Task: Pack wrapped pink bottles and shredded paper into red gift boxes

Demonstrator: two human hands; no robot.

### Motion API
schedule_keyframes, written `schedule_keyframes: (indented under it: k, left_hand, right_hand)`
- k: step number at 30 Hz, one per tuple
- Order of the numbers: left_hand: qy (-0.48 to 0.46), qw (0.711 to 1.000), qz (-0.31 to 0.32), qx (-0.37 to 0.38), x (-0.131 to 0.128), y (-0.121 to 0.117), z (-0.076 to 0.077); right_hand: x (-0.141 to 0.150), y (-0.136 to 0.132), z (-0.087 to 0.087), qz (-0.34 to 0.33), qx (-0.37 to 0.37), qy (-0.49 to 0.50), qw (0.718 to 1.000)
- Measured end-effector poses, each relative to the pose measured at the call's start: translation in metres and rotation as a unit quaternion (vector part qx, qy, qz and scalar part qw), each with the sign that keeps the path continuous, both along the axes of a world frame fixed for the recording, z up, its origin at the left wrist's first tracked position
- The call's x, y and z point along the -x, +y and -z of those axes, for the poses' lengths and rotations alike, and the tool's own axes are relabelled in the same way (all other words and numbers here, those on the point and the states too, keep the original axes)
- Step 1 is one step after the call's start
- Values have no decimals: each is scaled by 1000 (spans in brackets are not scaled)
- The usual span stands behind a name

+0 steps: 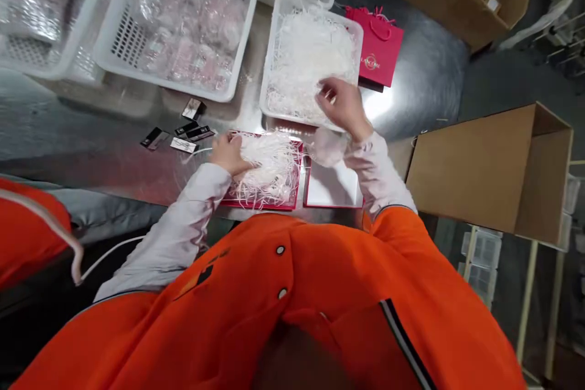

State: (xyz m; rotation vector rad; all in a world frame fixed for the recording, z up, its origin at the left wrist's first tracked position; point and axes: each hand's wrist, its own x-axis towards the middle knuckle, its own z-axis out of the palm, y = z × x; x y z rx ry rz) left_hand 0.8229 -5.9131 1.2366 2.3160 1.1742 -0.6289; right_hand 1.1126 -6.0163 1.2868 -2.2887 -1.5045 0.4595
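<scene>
My left hand (228, 154) rests at the left side of a shallow red box (292, 202), thumb apart from the fingers, touching the white shredded paper (269, 164) that fills it. Over a white basket (266, 82) heaped with more shredded paper (315, 52), my right hand (343, 105) hovers or touches near the lower right. Its fingers are bent, with a gap between thumb and fingers, and nothing shows in them. Below the right wrist lies a pale, see-through rounded thing (326, 146) whose kind is unclear. Beside the filled box is a red-edged tray or lid with a white inside (331, 186).
Several small black-and-white boxes (184, 145) lie left of my left hand. A white basket (103, 52) of clear-wrapped pinkish items stands behind them. A red gift bag (381, 52) lies at the back right. Cardboard boxes (470, 164) stand to the right. An orange-clad person (27, 231) is at left.
</scene>
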Motion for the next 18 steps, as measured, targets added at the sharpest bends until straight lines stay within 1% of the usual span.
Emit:
schedule_keyframes:
  k: [1, 2, 3, 4, 5, 6, 7, 8, 9, 10, 11, 12, 13, 14, 15, 16, 17, 18]
  left_hand:
    - [5, 1000, -21, -13, 7, 2, 5]
    - [6, 999, -38, -28, 14, 3, 8]
    - [4, 998, -50, -42, 21, 3, 9]
    - [3, 997, -56, -54, 26, 2, 8]
    - [3, 996, -58, -63, 31, -1, 6]
    - [6, 995, -60, -75, 34, -5, 3]
    - [11, 994, -62, -90, 36, -9, 1]
    - [19, 993, -62, -101, 37, -13, -1]
    - [31, 993, -55, -99, 37, -17, -1]
    - [47, 995, -36, -76, 37, -19, 0]
    - [68, 997, -7, -35, 36, -20, 1]
    - [90, 995, 27, 13, 36, -20, 3]
    - [111, 991, 57, 55, 36, -19, 4]
    - [124, 986, 79, 77, 37, -17, 4]
    - [128, 985, 90, 77, 39, -15, 2]
    - [123, 986, 91, 59, 42, -13, -2]
    - [114, 989, 87, 36, 46, -11, -8]
    - [104, 991, 80, 16, 50, -10, -14]
  right_hand:
    - [19, -18, 13, -48, 12, 38, 998]
    - [36, -32, 27, -78, 15, 58, 995]
    - [47, -43, 41, -88, 14, 68, 994]
    - [54, -49, 52, -82, 13, 69, 994]
    - [56, -53, 61, -62, 16, 63, 996]
    - [55, -55, 67, -35, 31, 55, 997]
    - [51, -55, 69, -9, 64, 46, 997]
    - [48, -56, 70, 14, 116, 38, 992]
    - [46, -59, 69, 27, 182, 32, 982]
    - [46, -62, 68, 31, 254, 28, 966]
    - [50, -68, 68, 23, 317, 26, 948]
    - [56, -75, 69, 9, 359, 26, 933]
    - [64, -83, 71, -9, 382, 28, 924]
    - [70, -92, 73, -30, 390, 32, 920]
    - [73, -100, 76, -46, 383, 39, 922]
    - [72, -108, 78, -49, 358, 51, 931]
    - [64, -113, 79, -36, 313, 63, 947]
    - [51, -114, 79, -4, 247, 71, 966]
